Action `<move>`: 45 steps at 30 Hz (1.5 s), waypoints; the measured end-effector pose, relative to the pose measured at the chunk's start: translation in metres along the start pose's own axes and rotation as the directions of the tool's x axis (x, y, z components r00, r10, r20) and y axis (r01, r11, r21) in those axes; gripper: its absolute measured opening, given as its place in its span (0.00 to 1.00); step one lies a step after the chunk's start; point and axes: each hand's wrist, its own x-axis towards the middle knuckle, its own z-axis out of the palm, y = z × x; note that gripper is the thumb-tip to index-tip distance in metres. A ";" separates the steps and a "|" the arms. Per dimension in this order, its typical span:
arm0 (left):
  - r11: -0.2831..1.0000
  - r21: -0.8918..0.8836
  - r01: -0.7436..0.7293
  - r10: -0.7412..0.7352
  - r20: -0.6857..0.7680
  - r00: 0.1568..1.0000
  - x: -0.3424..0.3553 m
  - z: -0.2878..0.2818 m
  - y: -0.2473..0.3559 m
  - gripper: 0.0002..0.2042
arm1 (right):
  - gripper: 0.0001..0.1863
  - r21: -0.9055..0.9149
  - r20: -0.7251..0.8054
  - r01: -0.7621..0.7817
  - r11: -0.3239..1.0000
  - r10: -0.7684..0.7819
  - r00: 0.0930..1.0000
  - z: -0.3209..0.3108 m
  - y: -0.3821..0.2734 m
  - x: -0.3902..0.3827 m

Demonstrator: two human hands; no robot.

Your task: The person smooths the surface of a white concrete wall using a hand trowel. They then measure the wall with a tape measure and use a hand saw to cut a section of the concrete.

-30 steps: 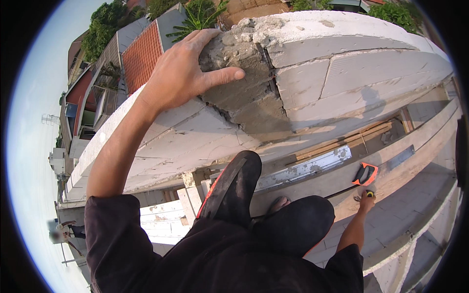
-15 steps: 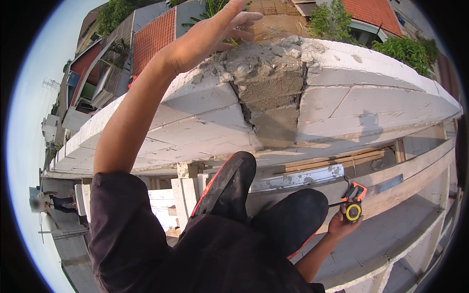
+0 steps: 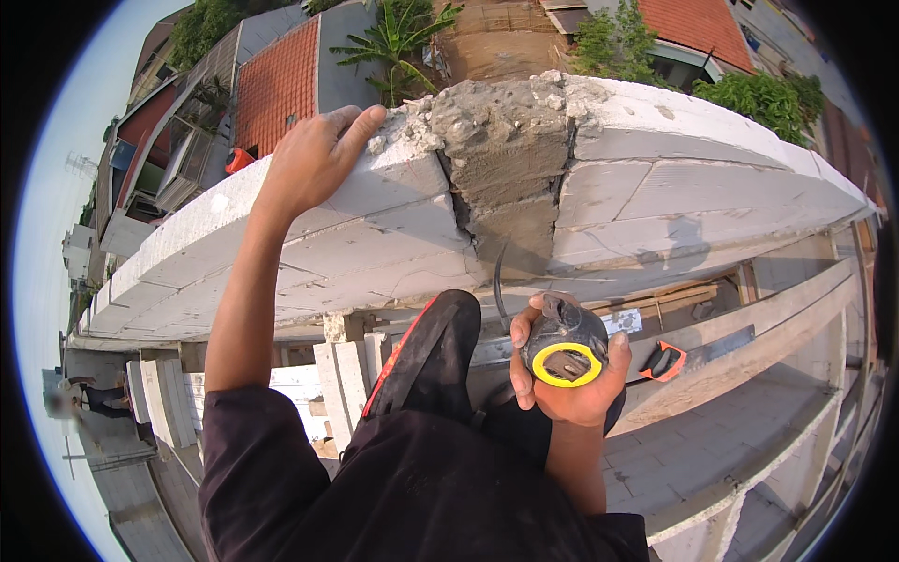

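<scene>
My left hand (image 3: 323, 155) is on top of the white block wall (image 3: 375, 225), its fingers bent over the far edge and partly hidden, the thumb along the top. To the right of it, rough grey mortar (image 3: 506, 159) fills a gap between the blocks. My right hand (image 3: 581, 398) grips a black tape measure (image 3: 567, 342) with a yellow ring, held up over my right knee. A thin, curved dark strip (image 3: 500, 286) rises beside it. Right of this hand, a hand saw (image 3: 667, 361) with an orange and black handle lies on a wooden plank (image 3: 777, 351).
I am high up, my dark shoe (image 3: 431, 351) just behind the wall. Below right runs a grey block ledge (image 3: 730, 440). Beyond the wall lie tiled roofs (image 3: 279, 84), a banana plant (image 3: 398, 47) and bare ground. Another person (image 3: 98, 398) is at the far left.
My left hand has come down from the air onto the wall top. My right hand has lifted the tape measure up and leftward, away from the saw, which stays on the plank.
</scene>
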 end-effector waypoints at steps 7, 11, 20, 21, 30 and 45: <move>1.000 0.006 0.002 -0.002 -0.030 1.000 -0.002 -0.004 0.009 0.32 | 0.43 0.100 -0.143 -0.085 0.991 0.098 0.985 -0.021 0.016 -0.001; 0.999 0.041 0.027 -0.028 0.046 0.999 0.001 -0.011 0.017 0.30 | 0.43 0.186 -0.201 -0.031 0.982 0.069 0.977 -0.020 0.017 0.008; 0.986 0.145 -0.084 0.065 0.126 0.990 0.011 -0.014 0.010 0.25 | 0.38 0.353 -0.614 -0.118 0.928 0.325 0.719 0.010 0.041 -0.001; 0.984 0.155 -0.090 0.073 0.114 0.991 0.012 -0.014 0.008 0.25 | 0.38 0.421 -0.646 -0.137 0.897 0.402 0.649 0.019 0.043 -0.014; 0.991 0.136 -0.017 -0.008 0.176 0.984 0.011 -0.025 0.007 0.25 | 0.31 0.224 -0.846 -0.489 0.843 0.417 0.333 0.233 -0.116 -0.125; 0.998 0.062 0.002 -0.007 0.088 0.996 0.009 -0.039 -0.001 0.28 | 0.25 0.026 -0.893 -0.683 0.730 0.324 0.312 0.345 -0.114 -0.048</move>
